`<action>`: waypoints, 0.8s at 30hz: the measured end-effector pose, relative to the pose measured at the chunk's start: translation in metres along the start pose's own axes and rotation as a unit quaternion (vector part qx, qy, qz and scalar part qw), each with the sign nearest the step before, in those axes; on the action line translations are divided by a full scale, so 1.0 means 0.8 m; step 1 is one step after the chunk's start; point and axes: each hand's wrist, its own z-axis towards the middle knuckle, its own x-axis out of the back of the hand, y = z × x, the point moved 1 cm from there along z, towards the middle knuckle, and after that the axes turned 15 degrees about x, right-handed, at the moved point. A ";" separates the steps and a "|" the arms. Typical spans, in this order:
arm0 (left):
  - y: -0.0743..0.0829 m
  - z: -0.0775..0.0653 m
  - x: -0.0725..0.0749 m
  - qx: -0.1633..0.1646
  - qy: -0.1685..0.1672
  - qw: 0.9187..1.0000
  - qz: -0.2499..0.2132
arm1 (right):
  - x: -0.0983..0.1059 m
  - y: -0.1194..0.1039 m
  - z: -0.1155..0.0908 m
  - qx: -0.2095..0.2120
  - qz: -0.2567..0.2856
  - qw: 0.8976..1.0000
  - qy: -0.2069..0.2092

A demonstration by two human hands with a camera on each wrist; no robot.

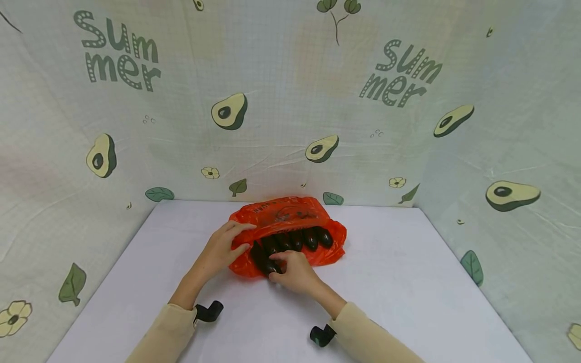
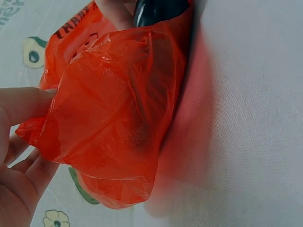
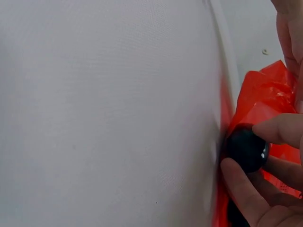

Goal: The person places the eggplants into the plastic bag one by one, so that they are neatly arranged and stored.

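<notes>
A red plastic bag [image 1: 277,214] lies on its side on the white table, its mouth toward me. Several dark, glossy eggplants [image 1: 297,239] sit side by side inside it. At the bag's left side, my left hand [image 1: 218,252] pinches the thin plastic between thumb and fingers, as the left wrist view shows. My right hand [image 1: 297,273] grips the leftmost eggplant [image 3: 246,148] near its rounded end, at the bag's opening. The far end of that eggplant stays inside the bag.
The white table [image 1: 386,282] extends around the bag on both sides. Behind it and along the sides hangs a pale cloth [image 1: 272,65] printed with avocados, leaves and lettering. Each wrist wears a small black camera mount [image 1: 210,311].
</notes>
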 end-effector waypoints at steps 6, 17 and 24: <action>0.001 0.000 0.002 0.000 -0.002 1.000 -0.005 | 0.001 0.002 0.000 0.008 0.002 1.000 -0.005; -0.001 -0.001 0.001 0.000 0.001 1.000 -0.003 | -0.015 -0.002 0.010 0.004 -0.008 0.999 0.049; -0.001 -0.001 0.002 0.002 -0.005 1.000 -0.004 | -0.026 -0.002 0.016 0.002 -0.020 0.995 0.095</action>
